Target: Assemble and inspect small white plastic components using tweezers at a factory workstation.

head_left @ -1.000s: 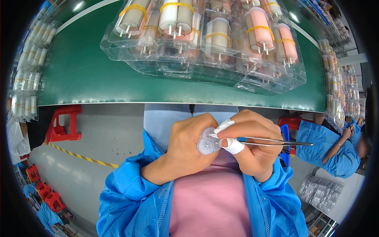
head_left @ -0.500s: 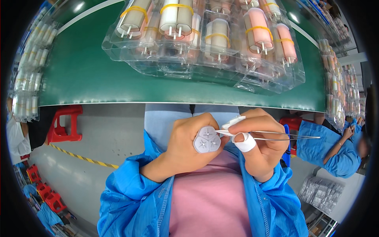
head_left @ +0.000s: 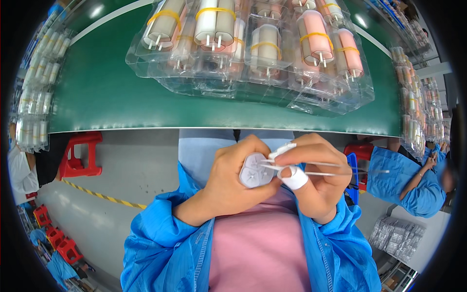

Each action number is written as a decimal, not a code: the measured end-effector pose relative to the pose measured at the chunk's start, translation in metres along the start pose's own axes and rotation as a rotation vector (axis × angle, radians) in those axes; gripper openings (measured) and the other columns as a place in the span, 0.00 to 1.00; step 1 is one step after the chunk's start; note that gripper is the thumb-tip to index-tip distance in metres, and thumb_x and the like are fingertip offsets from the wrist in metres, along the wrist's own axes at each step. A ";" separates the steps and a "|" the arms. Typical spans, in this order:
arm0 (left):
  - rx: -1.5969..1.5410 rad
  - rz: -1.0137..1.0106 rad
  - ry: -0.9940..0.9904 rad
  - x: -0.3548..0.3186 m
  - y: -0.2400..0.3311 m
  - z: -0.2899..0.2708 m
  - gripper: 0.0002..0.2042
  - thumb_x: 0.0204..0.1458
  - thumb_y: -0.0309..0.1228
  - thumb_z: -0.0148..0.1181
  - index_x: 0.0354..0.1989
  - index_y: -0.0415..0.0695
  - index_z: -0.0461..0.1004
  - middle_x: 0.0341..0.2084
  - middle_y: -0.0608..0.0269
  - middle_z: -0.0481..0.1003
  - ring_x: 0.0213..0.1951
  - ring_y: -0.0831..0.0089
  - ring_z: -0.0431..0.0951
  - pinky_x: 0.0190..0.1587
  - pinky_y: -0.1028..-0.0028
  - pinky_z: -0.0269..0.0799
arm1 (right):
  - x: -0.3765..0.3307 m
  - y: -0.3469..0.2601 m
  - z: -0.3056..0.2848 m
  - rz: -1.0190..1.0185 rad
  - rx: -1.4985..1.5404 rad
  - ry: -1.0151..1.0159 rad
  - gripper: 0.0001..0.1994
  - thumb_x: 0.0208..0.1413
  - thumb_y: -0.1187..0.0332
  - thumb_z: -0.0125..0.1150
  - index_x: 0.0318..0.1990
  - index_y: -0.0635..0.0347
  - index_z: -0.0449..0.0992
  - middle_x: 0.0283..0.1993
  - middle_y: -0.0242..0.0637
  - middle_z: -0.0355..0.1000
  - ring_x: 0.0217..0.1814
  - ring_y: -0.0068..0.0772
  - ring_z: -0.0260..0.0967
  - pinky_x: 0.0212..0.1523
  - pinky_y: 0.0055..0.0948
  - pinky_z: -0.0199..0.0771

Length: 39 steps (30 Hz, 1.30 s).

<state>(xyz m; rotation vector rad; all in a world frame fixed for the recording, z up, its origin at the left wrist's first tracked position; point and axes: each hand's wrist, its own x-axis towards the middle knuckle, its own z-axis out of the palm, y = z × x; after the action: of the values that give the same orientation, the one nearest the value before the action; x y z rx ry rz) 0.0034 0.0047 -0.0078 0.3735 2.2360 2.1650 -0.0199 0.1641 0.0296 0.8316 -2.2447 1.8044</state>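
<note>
My left hand (head_left: pixel 228 175) is closed round a bundle of three pale grey tubes (head_left: pixel 251 177), their ends turned up toward me. Each end has a star-like centre with a small pin. Tweezers (head_left: pixel 311 169) are pinched in my right hand (head_left: pixel 318 177), their tips at the upper right tube end; whether they grip anything there is too small to tell. White tape or finger covers (head_left: pixel 294 178) wrap the thumb and a finger of that hand. Both hands are above my lap, just off the table's near edge.
Clear plastic trays (head_left: pixel 209 86) of grey, white and pink tubes (head_left: pixel 318 39) in yellow bands stand on the green table (head_left: pixel 107 92). A red stool (head_left: pixel 82 155) is at left. A co-worker in a blue smock (head_left: pixel 396 182) sits at right. More tube trays (head_left: pixel 36 117) line the left.
The tweezers and my right hand have shifted slightly left, bringing the tips further over the tube ends. My left hand keeps its hold with hardly any movement.
</note>
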 end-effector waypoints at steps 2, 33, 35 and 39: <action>-0.101 0.018 0.030 0.001 0.000 0.003 0.15 0.37 0.23 0.68 0.34 0.39 0.72 0.25 0.57 0.74 0.31 0.68 0.76 0.27 0.75 0.69 | -0.001 0.005 0.000 0.022 0.039 0.063 0.08 0.44 0.78 0.65 0.35 0.65 0.78 0.31 0.43 0.75 0.31 0.32 0.74 0.32 0.25 0.73; 0.123 0.070 0.121 -0.001 -0.005 0.004 0.13 0.33 0.23 0.71 0.25 0.42 0.70 0.19 0.59 0.72 0.20 0.66 0.74 0.22 0.72 0.66 | -0.003 -0.006 0.003 0.003 0.023 -0.082 0.09 0.40 0.75 0.70 0.33 0.64 0.79 0.31 0.41 0.76 0.30 0.37 0.75 0.31 0.27 0.75; 0.134 0.071 0.131 -0.001 -0.005 0.004 0.13 0.33 0.24 0.71 0.24 0.42 0.70 0.18 0.59 0.71 0.20 0.65 0.74 0.21 0.72 0.66 | -0.002 -0.005 0.003 -0.005 0.017 -0.086 0.09 0.40 0.75 0.70 0.32 0.64 0.79 0.31 0.41 0.76 0.30 0.37 0.75 0.31 0.27 0.74; 0.162 0.095 0.150 0.000 -0.007 0.006 0.13 0.33 0.24 0.71 0.24 0.42 0.69 0.18 0.59 0.71 0.19 0.65 0.73 0.21 0.71 0.65 | -0.001 -0.005 0.004 0.002 0.010 -0.083 0.08 0.41 0.76 0.69 0.31 0.64 0.79 0.30 0.41 0.76 0.30 0.37 0.75 0.30 0.27 0.74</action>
<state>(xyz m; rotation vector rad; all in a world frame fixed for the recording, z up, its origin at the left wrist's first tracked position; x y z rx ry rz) 0.0032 0.0103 -0.0154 0.3373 2.5346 2.1278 -0.0160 0.1602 0.0321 0.9228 -2.2893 1.8150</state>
